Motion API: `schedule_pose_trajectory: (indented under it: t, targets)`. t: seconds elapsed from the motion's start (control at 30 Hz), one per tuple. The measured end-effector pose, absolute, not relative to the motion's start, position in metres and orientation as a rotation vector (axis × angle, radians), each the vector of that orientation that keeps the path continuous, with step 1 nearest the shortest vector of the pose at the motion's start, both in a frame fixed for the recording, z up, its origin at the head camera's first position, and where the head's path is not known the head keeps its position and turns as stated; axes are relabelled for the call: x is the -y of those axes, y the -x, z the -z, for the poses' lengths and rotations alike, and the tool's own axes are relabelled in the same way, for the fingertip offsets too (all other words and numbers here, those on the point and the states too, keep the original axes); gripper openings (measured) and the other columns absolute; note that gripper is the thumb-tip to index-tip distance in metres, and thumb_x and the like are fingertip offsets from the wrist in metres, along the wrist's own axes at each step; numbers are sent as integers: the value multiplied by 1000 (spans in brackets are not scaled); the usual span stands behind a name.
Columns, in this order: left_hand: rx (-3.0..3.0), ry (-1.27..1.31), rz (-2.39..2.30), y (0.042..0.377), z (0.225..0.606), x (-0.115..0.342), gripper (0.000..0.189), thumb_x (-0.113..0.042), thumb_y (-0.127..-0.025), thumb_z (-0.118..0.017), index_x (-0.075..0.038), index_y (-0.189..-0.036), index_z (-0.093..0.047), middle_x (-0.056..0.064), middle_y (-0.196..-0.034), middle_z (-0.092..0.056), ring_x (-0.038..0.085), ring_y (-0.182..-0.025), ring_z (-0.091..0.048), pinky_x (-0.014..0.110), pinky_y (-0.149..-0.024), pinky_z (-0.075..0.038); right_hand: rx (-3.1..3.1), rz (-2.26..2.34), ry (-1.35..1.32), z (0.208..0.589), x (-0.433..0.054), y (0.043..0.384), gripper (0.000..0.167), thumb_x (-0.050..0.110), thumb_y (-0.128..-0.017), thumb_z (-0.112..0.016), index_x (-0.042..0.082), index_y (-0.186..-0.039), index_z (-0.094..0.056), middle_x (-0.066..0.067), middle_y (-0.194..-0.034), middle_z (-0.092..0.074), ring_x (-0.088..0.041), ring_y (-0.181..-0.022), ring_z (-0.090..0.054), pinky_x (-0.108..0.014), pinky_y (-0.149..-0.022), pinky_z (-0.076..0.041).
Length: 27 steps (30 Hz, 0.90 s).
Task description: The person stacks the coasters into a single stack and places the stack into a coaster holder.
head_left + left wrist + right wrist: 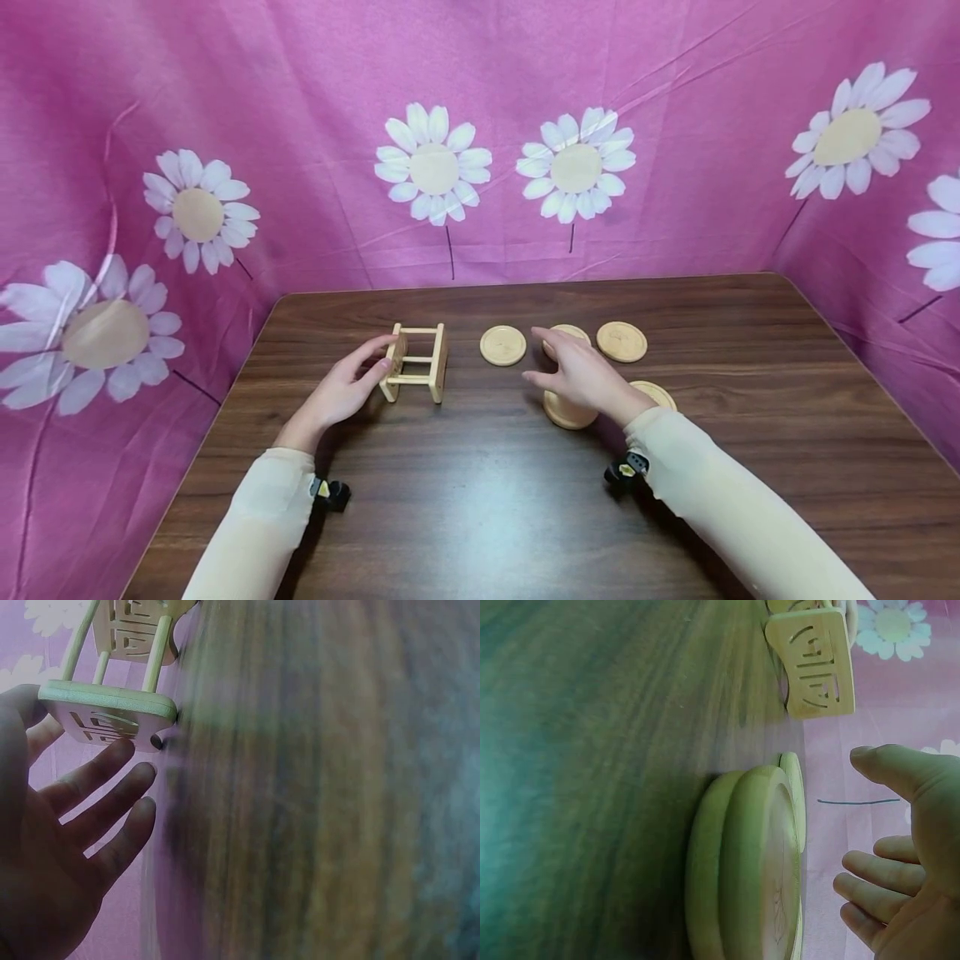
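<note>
The left hand [337,393], fingers relaxed, touches the wooden rack [417,360] at its right; the right hand [587,377], empty with fingers extended, hovers over stacked discs [570,416], apparently reaching, the next move calling for a firm pinch.

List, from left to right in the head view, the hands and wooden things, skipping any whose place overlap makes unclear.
Left hand, wooden rack, leftmost wooden disc, right hand.
</note>
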<state>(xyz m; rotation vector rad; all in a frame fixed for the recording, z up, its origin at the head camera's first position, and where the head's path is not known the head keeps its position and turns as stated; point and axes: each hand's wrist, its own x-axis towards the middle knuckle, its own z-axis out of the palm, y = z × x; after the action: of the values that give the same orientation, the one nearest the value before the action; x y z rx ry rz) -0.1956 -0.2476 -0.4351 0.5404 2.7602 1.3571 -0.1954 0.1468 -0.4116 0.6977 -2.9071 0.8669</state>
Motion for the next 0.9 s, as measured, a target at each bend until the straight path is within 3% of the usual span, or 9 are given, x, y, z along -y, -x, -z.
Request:
schedule_pose_trajectory:
  t: [0.13,0.2,0.4,0.9]
  targets:
    - [-2756,-525,-1356,195,435,248,44,-18,-113,-56,-12,-157,-55,24,-139,-69,40,-127,-66,59,-111,-48,2921,-863,-680,412,-144,201,75,30,-97,-82,-8,-154,-51,-26,-131,-71,-40,-127,-67,-56,-113,-51]
    - [-2755,-524,-1354,195,435,247,44,-19,-114,-56,-13,-157,-55,24,-139,-69,39,-127,-66,59,-111,-48,2922,-851,-683,413,-142,204,75,30,-97,-81,-9,-154,-51,-26,-129,-72,-40,-126,-67,-56,-113,-51]
    - [-2746,-507,-1355,194,434,248,44,-19,-114,-55,-13,-157,-54,25,-140,-68,40,-129,-65,59,-111,-48,2965,-849,-684,412,-135,211,76,31,-98,-80,-9,-154,-49,-27,-154,-59,-45,-145,-55,-56,-123,-42]
    - [-2746,-516,-1330,194,433,248,45,-22,-115,-53,-14,-159,-52,23,-143,-68,38,-131,-64,58,-112,-46,3022,-854,-701,418,-119,237,82,29,-93,-83,-10,-155,-47,-28,-155,-58,-42,-146,-55,-52,-125,-42]
